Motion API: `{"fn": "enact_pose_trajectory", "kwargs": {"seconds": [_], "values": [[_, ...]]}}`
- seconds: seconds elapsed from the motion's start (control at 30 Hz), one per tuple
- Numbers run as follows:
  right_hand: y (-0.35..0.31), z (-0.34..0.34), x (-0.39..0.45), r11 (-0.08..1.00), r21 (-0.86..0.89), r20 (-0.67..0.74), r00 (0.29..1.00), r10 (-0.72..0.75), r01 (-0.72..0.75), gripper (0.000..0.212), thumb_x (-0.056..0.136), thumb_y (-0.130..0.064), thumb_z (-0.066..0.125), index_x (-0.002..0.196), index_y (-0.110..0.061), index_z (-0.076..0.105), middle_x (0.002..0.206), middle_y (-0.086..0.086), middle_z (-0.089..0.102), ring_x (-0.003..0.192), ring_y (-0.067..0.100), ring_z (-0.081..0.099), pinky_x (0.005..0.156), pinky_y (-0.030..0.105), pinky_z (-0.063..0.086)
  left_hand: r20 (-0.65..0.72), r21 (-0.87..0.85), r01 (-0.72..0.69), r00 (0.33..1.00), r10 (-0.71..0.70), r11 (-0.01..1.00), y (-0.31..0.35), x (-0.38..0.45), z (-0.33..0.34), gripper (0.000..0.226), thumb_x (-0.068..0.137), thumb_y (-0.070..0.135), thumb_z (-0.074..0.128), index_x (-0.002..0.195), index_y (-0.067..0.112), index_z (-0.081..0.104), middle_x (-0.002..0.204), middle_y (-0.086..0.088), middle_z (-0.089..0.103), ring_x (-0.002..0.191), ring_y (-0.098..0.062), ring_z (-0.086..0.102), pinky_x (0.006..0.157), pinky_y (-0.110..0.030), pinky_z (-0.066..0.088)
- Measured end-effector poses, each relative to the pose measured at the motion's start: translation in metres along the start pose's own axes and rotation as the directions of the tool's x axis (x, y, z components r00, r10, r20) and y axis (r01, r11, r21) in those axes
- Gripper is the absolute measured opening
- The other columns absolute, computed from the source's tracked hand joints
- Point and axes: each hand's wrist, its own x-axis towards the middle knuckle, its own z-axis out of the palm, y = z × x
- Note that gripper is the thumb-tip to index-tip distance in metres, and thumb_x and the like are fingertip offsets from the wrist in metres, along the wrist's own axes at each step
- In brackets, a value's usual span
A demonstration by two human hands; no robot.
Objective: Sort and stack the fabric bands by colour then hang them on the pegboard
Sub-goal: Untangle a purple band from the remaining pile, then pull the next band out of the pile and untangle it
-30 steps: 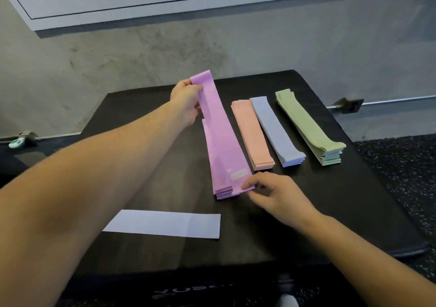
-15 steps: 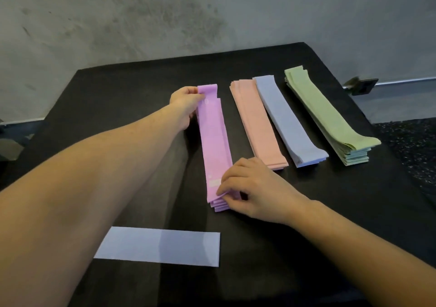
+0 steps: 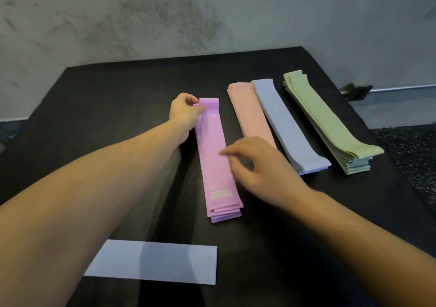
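Observation:
Four stacks of fabric bands lie side by side on the black table (image 3: 118, 99): a pink-purple stack (image 3: 215, 165), a peach stack (image 3: 250, 111), a blue-grey stack (image 3: 283, 120) and a green stack (image 3: 328, 122). My left hand (image 3: 186, 112) pinches the far end of the top pink-purple band. My right hand (image 3: 257, 167) hovers over the middle of that stack, fingers loosely spread, blurred, holding nothing. One single blue-grey band (image 3: 153, 264) lies flat near the front edge. No pegboard is in view.
A grey concrete wall (image 3: 212, 16) rises right behind the table. To the right, beyond the table edge, are a speckled floor (image 3: 410, 151), a metal pipe and a small dark bracket (image 3: 358, 92).
The far end of the top pink-purple band came down from a raised position onto the stack. My right hand left the stack's near end and moved up toward its middle.

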Motion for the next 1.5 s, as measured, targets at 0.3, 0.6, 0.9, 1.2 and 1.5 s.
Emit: {"fn": "enact_pose_trajectory", "kwargs": {"seconds": [0.3, 0.6, 0.9, 1.2, 1.5], "values": [[0.022, 0.003, 0.123, 0.763, 0.355, 0.047, 0.826, 0.562, -0.539, 0.055, 0.098, -0.01, 0.043, 0.152, -0.02, 0.041, 0.152, 0.0, 0.045, 0.132, 0.022, 0.046, 0.109, 0.034, 0.043, 0.028, -0.045, 0.04, 0.999, -0.039, 0.998, -0.013, -0.007, -0.008, 0.036, 0.102, 0.012, 0.052, 0.136, 0.022, 0.058, 0.132, 0.001, 0.06, 0.121, -0.017, 0.056, 0.097, -0.028, 0.05], [0.035, 0.027, 0.178, 0.797, 0.279, 0.048, 0.837, 0.545, -0.535, 0.054, 0.102, -0.009, 0.05, 0.154, -0.018, 0.038, 0.157, 0.003, 0.041, 0.141, 0.025, 0.042, 0.105, 0.031, 0.042, 0.038, -0.033, -0.021, 0.999, 0.022, 0.999, -0.027, 0.009, -0.016, 0.036, 0.096, 0.01, 0.066, 0.132, 0.014, 0.066, 0.114, 0.004, 0.07, 0.104, -0.016, 0.068, 0.096, -0.031, 0.055], [0.046, 0.036, 0.184, 0.853, 0.269, -0.033, 0.881, 0.472, -0.447, 0.044, 0.102, -0.009, 0.052, 0.145, -0.018, 0.053, 0.145, 0.002, 0.055, 0.13, 0.021, 0.053, 0.094, 0.027, 0.048, -0.037, -0.17, 0.06, 0.997, -0.067, 0.984, -0.029, 0.019, -0.011, 0.019, 0.097, 0.018, 0.069, 0.113, 0.015, 0.076, 0.091, 0.003, 0.074, 0.081, -0.01, 0.072, 0.077, -0.023, 0.06], [0.044, 0.039, 0.184, 0.783, 0.422, 0.11, 0.883, 0.456, -0.457, 0.068, 0.099, 0.003, 0.038, 0.16, -0.022, 0.021, 0.166, 0.003, 0.025, 0.151, 0.024, 0.028, 0.117, 0.037, 0.035, -0.049, -0.146, 0.058, 0.997, -0.066, 0.988, -0.027, 0.015, -0.013, 0.029, 0.098, 0.011, 0.065, 0.126, 0.014, 0.071, 0.101, 0.003, 0.074, 0.083, -0.01, 0.072, 0.087, -0.028, 0.06], [0.042, 0.042, 0.171, 0.672, 0.566, 0.198, 0.87, 0.451, -0.477, 0.083, 0.089, 0.007, 0.039, 0.161, -0.025, 0.014, 0.168, 0.002, 0.016, 0.154, 0.026, 0.018, 0.122, 0.048, 0.028, 0.029, -0.103, -0.005, 1.0, 0.008, 0.995, -0.017, -0.016, -0.009, 0.026, 0.101, 0.01, 0.053, 0.101, 0.026, 0.073, 0.091, 0.005, 0.072, 0.087, -0.016, 0.07, 0.079, -0.034, 0.061]]}}
